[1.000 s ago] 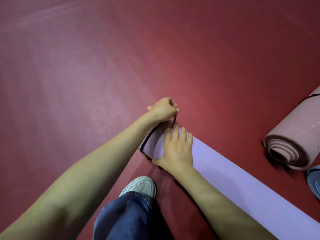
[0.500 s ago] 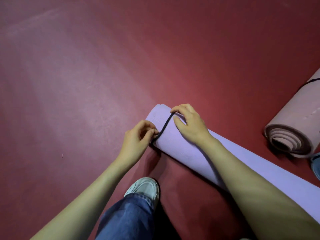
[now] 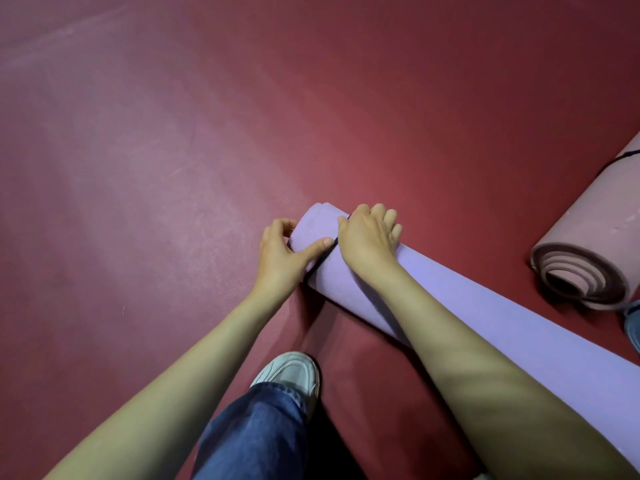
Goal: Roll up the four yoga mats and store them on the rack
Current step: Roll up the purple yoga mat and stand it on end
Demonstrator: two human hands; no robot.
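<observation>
Head view: the purple mat point(image 3: 450, 306) lies rolled on the red floor point(image 3: 173, 168), its end under both hands. It's foam, so I judge it light, soft and springy, and likely to unroll if loose. Best taken round the middle, or near the black cord point(image 3: 320, 261). My left hand point(image 3: 280, 258) cups the roll's end, thumb pressed flat beside the cord. My right hand point(image 3: 367, 237) curls over the top, just right of the cord. The pink mat point(image 3: 595, 244), already tied, lies well off to the right. Half a second ago both hands pinched the cord; now it sits snug.
</observation>
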